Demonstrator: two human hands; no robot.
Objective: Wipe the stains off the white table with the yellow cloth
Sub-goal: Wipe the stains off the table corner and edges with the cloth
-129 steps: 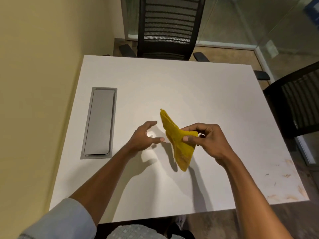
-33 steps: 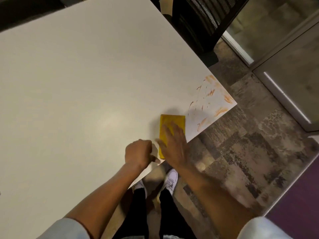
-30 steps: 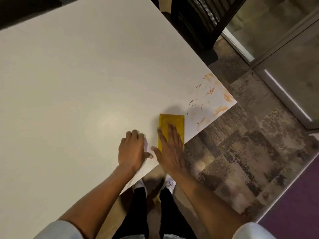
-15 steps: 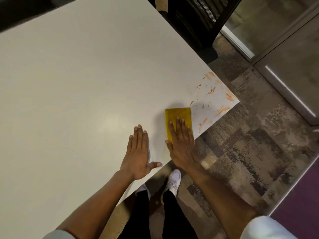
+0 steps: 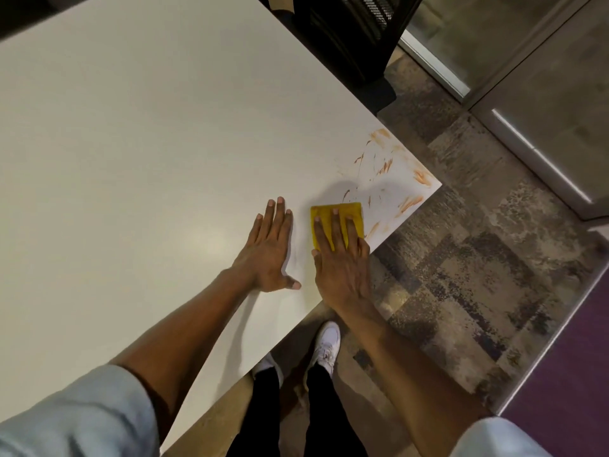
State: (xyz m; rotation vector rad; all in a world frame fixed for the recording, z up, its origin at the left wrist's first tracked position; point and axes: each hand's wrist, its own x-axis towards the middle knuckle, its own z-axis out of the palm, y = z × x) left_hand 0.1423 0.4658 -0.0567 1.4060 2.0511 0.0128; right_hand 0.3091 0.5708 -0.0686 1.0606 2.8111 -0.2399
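item: wipe job, status at this moment.

- yellow cloth [image 5: 325, 215]: folded to a small rectangle, lying flat on the white table [image 5: 148, 143] near its front-right corner, close to the front edge. far edge of the cloth sits just at the near fringe of the stains [image 5: 385, 166].
- right hand [image 5: 341, 262]: palm down on the cloth, fingers straight & spread a little, pressing it to the top. no curl, no pinch.
- left hand [image 5: 268, 250]: flat on bare table just beside the cloth, not touching it, fingers straight & together, thumb out. looks like a brace.
- stains: orange-brown streaks & smears fanned over the corner, from beside the cloth out to both edges. all look unwiped, no cleared lane among them.
- progress, est.: cloth folded, placed & loaded w/ pressure; wiping proper prob. at zero or barely begun. left to do: pass over the whole corner patch, likely several strokes, incl. the marks right at the edges.
- surface: smooth matt white top, soft glare patch mid-table, rest of visible area unmarked.
- room: black mesh chair [image 5: 346, 34] at the far side; mottled grey-brown carpet [image 5: 478, 258]; purple strip [image 5: 566, 374] at right; metal-framed glass partition [image 5: 540, 159] beyond.
- person: standing at the front edge, white shoes [image 5: 326, 344], pale blue sleeves [image 5: 75, 420].
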